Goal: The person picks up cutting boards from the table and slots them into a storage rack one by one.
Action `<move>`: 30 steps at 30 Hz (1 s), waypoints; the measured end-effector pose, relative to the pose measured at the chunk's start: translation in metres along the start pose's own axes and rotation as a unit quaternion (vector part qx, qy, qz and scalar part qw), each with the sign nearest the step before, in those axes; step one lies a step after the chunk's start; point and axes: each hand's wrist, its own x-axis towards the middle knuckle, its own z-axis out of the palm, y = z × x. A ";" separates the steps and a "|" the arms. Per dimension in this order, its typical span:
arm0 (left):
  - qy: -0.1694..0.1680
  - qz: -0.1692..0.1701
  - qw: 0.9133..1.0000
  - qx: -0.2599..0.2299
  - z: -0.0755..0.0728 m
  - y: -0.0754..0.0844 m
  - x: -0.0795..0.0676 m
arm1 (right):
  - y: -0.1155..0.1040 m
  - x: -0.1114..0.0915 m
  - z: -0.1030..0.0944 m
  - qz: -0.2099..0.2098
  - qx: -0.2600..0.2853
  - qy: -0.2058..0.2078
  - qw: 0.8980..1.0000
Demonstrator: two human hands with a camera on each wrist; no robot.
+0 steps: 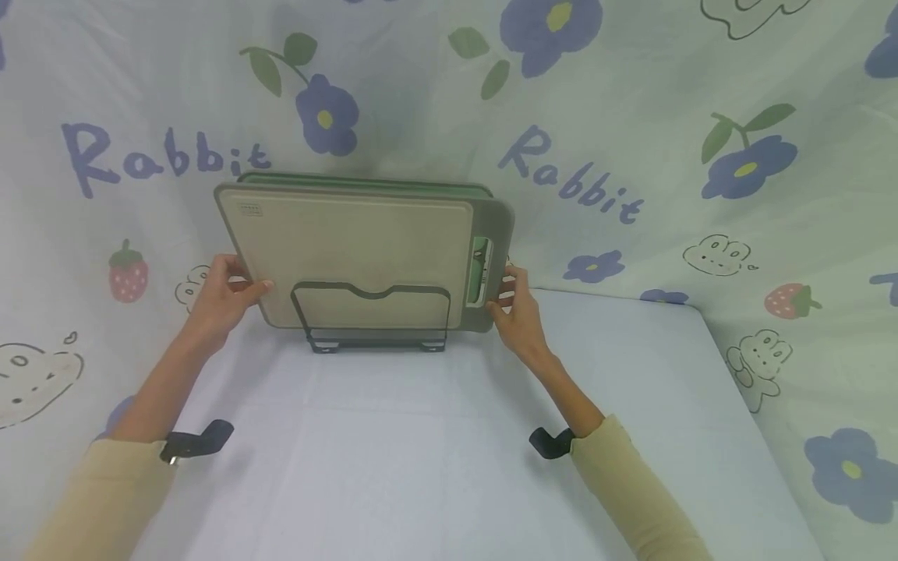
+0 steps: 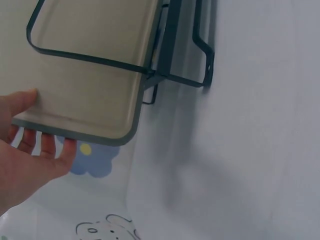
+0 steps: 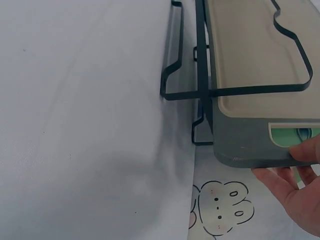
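Observation:
A beige cutting board (image 1: 358, 249) with a grey-green rim stands upright in a dark metal rack (image 1: 372, 292). Behind it, the top edge of a green board (image 1: 365, 183) shows, and green is also visible through the handle slot at the right. My left hand (image 1: 220, 300) grips the beige board's left edge, thumb on the front face and fingers behind, as the left wrist view also shows. At the opposite edge, beside the slot, my right hand (image 1: 517, 315) holds the board between thumb and fingers. How far the fingers reach behind is partly hidden.
The rack's feet stand on a white table (image 1: 393, 460), near its back edge. A fabric backdrop (image 1: 421, 101) with flowers, strawberries and rabbits hangs behind the table and along its sides. Each wrist carries a black strap-on mount (image 1: 199, 440).

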 end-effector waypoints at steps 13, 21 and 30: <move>-0.001 0.004 1.000 0.001 0.004 -0.002 0.004 | 0.005 0.003 -0.003 0.016 -0.016 -0.008 1.000; -0.002 -0.006 1.000 0.015 0.007 0.002 0.005 | 0.010 0.002 -0.006 0.025 -0.022 -0.011 0.999; -0.030 0.019 0.990 0.138 -0.010 0.021 -0.011 | 0.009 -0.008 -0.036 -0.004 -0.073 -0.022 0.997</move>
